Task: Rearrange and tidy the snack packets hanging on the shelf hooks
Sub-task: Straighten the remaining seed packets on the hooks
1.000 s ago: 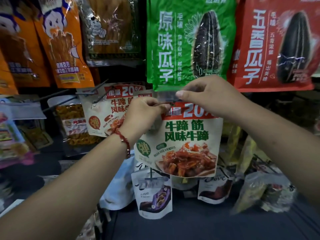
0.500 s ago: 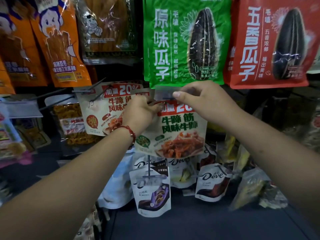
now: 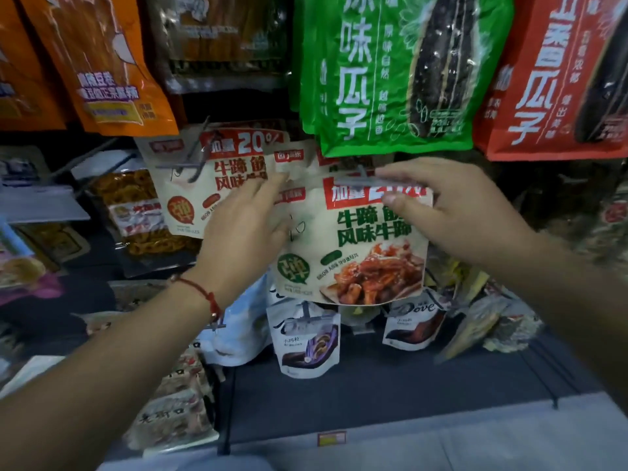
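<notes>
A beige beef-tendon snack packet [image 3: 356, 246] with a red "20%" banner hangs in the middle of the shelf. My right hand [image 3: 455, 212] grips its top right corner, thumb on the front, fingers over the top by a clear hook tag [image 3: 370, 181]. My left hand [image 3: 244, 229] has its fingers stretched out against the packet's upper left edge, without pinching it. More packets of the same kind [image 3: 210, 188] hang behind and to the left on a wire hook [image 3: 195, 161].
Above hang a green seed bag [image 3: 390, 73], a red seed bag [image 3: 557, 83] and orange bags [image 3: 112, 69]. Small Dove pouches [image 3: 309, 338] hang below the packet. A pretzel-like snack bag [image 3: 136, 212] is at the left. A grey shelf edge [image 3: 407, 447] runs along the bottom.
My left hand has opened from its pinch at the packet's top and now lies flat by the left edge. The right hand still holds the top; the view has closed in.
</notes>
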The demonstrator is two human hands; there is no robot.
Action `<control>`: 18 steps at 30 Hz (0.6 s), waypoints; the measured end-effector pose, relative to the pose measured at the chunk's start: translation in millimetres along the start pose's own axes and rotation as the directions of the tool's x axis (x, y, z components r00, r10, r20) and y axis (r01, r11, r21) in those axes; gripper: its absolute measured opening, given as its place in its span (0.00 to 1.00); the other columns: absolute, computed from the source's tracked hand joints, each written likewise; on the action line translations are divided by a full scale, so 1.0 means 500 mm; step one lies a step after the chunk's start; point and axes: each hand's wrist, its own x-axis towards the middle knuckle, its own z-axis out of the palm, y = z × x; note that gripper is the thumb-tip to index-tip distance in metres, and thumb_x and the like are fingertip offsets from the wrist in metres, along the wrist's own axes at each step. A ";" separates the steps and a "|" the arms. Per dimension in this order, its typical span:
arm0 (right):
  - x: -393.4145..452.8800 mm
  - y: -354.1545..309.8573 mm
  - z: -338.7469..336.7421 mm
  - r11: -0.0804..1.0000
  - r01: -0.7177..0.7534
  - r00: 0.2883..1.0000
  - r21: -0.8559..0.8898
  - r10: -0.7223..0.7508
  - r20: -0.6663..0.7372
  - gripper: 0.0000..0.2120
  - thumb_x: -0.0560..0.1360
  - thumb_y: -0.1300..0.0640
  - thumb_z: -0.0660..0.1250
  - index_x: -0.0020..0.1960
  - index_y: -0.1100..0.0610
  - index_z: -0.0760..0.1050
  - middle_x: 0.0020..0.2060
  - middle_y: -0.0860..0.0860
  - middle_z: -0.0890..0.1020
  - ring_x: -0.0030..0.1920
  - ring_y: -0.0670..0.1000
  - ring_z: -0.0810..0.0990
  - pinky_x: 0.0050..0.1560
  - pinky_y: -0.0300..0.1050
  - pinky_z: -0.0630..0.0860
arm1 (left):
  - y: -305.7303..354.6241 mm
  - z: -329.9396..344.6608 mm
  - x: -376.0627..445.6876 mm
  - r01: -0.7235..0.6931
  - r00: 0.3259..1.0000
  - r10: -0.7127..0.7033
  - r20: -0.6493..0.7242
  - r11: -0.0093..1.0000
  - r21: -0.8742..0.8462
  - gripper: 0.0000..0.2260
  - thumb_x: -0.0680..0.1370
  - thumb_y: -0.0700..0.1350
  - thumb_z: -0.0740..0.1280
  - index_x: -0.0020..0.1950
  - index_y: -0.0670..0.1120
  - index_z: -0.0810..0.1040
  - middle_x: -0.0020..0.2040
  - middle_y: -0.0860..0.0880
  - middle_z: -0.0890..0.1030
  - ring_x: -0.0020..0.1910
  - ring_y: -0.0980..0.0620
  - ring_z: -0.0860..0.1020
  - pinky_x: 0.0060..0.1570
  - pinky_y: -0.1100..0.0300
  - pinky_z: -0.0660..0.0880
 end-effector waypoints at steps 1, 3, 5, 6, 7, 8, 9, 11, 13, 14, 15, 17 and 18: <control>0.000 -0.006 -0.007 0.998 -0.025 0.998 -0.052 0.028 0.060 0.18 0.79 0.49 0.65 0.68 0.45 0.73 0.59 0.39 0.76 0.57 0.38 0.71 0.54 0.34 0.66 | 0.004 -0.022 -0.010 0.019 0.998 -0.020 0.053 1.000 0.002 0.33 0.76 0.48 0.70 0.78 0.49 0.59 0.70 0.44 0.70 0.66 0.43 0.71 0.64 0.47 0.71; 0.003 -0.020 -0.030 0.990 -0.038 0.984 -0.138 0.061 0.169 0.20 0.78 0.50 0.66 0.69 0.46 0.72 0.63 0.42 0.76 0.58 0.38 0.69 0.58 0.38 0.64 | 0.023 -0.078 -0.030 0.054 0.987 -0.051 0.150 0.998 -0.013 0.33 0.77 0.50 0.69 0.78 0.50 0.57 0.75 0.44 0.63 0.71 0.43 0.66 0.68 0.45 0.68; 0.008 -0.038 -0.062 0.982 -0.049 0.954 -0.181 0.100 0.283 0.20 0.78 0.49 0.65 0.70 0.44 0.71 0.64 0.43 0.76 0.58 0.39 0.68 0.58 0.38 0.65 | 0.058 -0.145 -0.044 0.075 0.961 -0.064 0.268 0.997 -0.031 0.32 0.79 0.54 0.66 0.79 0.54 0.55 0.79 0.47 0.57 0.75 0.45 0.61 0.71 0.48 0.64; 0.011 -0.049 -0.082 0.978 -0.059 0.926 -0.202 0.129 0.354 0.20 0.78 0.47 0.65 0.70 0.43 0.71 0.66 0.43 0.75 0.61 0.40 0.69 0.60 0.39 0.67 | 0.076 -0.183 -0.042 0.077 0.946 -0.063 0.319 0.996 -0.033 0.31 0.80 0.56 0.64 0.79 0.56 0.53 0.79 0.48 0.55 0.76 0.46 0.59 0.71 0.50 0.63; 0.014 -0.063 -0.105 0.974 -0.064 0.896 -0.218 0.152 0.416 0.21 0.78 0.46 0.65 0.71 0.43 0.70 0.68 0.44 0.73 0.65 0.43 0.69 0.63 0.42 0.69 | 0.094 -0.223 -0.035 0.076 0.931 -0.059 0.360 0.997 -0.032 0.31 0.80 0.58 0.62 0.79 0.57 0.51 0.80 0.49 0.54 0.76 0.46 0.59 0.71 0.50 0.63; 0.016 -0.079 -0.134 0.972 -0.075 0.871 -0.223 0.173 0.460 0.23 0.77 0.45 0.65 0.71 0.44 0.69 0.70 0.45 0.71 0.69 0.45 0.68 0.67 0.46 0.69 | 0.112 -0.264 -0.025 0.073 0.916 -0.059 0.397 0.997 -0.021 0.31 0.80 0.59 0.60 0.79 0.58 0.50 0.80 0.49 0.52 0.76 0.45 0.59 0.71 0.50 0.63; 0.020 -0.097 -0.168 0.973 -0.088 0.861 -0.212 0.181 0.475 0.24 0.77 0.45 0.65 0.72 0.45 0.69 0.71 0.46 0.70 0.71 0.47 0.66 0.70 0.47 0.66 | 0.133 -0.311 -0.008 0.073 0.900 -0.066 0.431 0.997 0.002 0.31 0.80 0.61 0.59 0.79 0.58 0.48 0.80 0.48 0.50 0.76 0.45 0.59 0.71 0.50 0.63; 0.034 -0.140 -0.250 0.977 -0.121 0.870 -0.174 0.189 0.455 0.25 0.78 0.45 0.64 0.74 0.47 0.67 0.73 0.47 0.67 0.74 0.50 0.62 0.72 0.47 0.60 | 0.176 -0.412 0.036 0.104 0.869 -0.117 0.480 0.993 0.054 0.34 0.79 0.64 0.57 0.80 0.57 0.45 0.81 0.47 0.43 0.78 0.43 0.53 0.73 0.48 0.59; 0.052 -0.186 -0.341 0.979 -0.146 0.885 -0.143 0.194 0.422 0.28 0.79 0.43 0.61 0.77 0.48 0.61 0.77 0.48 0.60 0.77 0.51 0.55 0.75 0.48 0.53 | 0.220 -0.517 0.091 0.110 0.860 -0.154 0.486 0.987 0.118 0.36 0.79 0.66 0.56 0.80 0.56 0.41 0.80 0.45 0.38 0.79 0.42 0.46 0.75 0.47 0.52; 0.064 -0.207 -0.386 0.979 -0.150 0.893 -0.139 0.194 0.406 0.30 0.80 0.42 0.60 0.78 0.48 0.56 0.78 0.47 0.57 0.78 0.51 0.52 0.75 0.49 0.50 | 0.242 -0.566 0.119 0.095 0.861 -0.158 0.483 0.984 0.152 0.37 0.78 0.67 0.55 0.80 0.56 0.41 0.80 0.45 0.36 0.79 0.42 0.43 0.76 0.46 0.49; 0.076 -0.227 -0.431 0.978 -0.156 0.898 -0.138 0.199 0.393 0.32 0.80 0.41 0.59 0.79 0.47 0.52 0.79 0.47 0.53 0.79 0.52 0.48 0.76 0.51 0.48 | 0.264 -0.611 0.145 0.091 0.859 -0.164 0.486 0.981 0.171 0.37 0.78 0.67 0.55 0.80 0.57 0.40 0.79 0.46 0.35 0.79 0.42 0.41 0.76 0.45 0.47; 0.104 -0.257 -0.510 0.980 -0.162 0.904 -0.117 0.195 0.381 0.36 0.79 0.39 0.59 0.80 0.46 0.46 0.79 0.47 0.47 0.79 0.53 0.44 0.76 0.54 0.45 | 0.302 -0.683 0.192 0.110 0.851 -0.191 0.489 0.976 0.190 0.37 0.78 0.68 0.54 0.80 0.57 0.40 0.79 0.46 0.34 0.79 0.42 0.39 0.76 0.44 0.45; 0.116 -0.268 -0.544 0.982 -0.161 0.909 -0.100 0.187 0.372 0.37 0.79 0.38 0.59 0.80 0.46 0.45 0.79 0.47 0.45 0.79 0.53 0.42 0.76 0.54 0.44 | 0.316 -0.708 0.210 0.118 0.846 -0.203 0.492 0.973 0.199 0.37 0.78 0.68 0.54 0.80 0.57 0.39 0.79 0.45 0.34 0.79 0.41 0.38 0.76 0.44 0.44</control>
